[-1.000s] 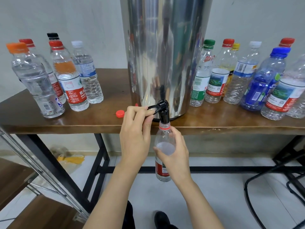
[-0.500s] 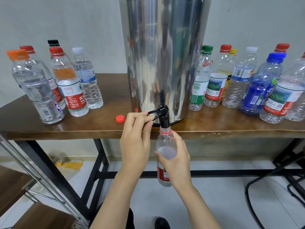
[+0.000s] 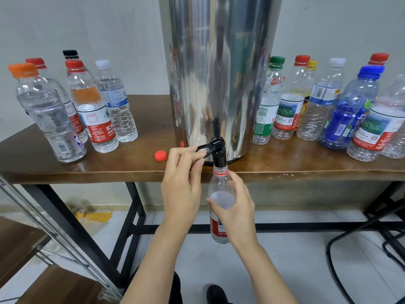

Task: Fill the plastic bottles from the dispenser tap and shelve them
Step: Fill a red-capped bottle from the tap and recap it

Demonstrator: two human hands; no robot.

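Left grip (image 3: pixel 182 189) pinches the lever of the one black tap (image 3: pixel 218 150) at the near foot of the steel dispenser (image 3: pixel 219 73). Right grip (image 3: pixel 236 207) wraps one uncapped bottle (image 3: pixel 217 229), its mouth at the spout, below the table (image 3: pixel 87 165) edge. I count five capped bottles (image 3: pixel 96 119) left, six caps among the right bottles (image 3: pixel 285 115), and one loose red cap (image 3: pixel 160 155) on the table.

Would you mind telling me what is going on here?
A person is filling a plastic bottle at the steel dispenser. The left hand pinches the black tap lever, while the right hand holds the bottle, uncapped, with its mouth under the spout. A loose red cap lies on the table, with capped bottles standing either side.
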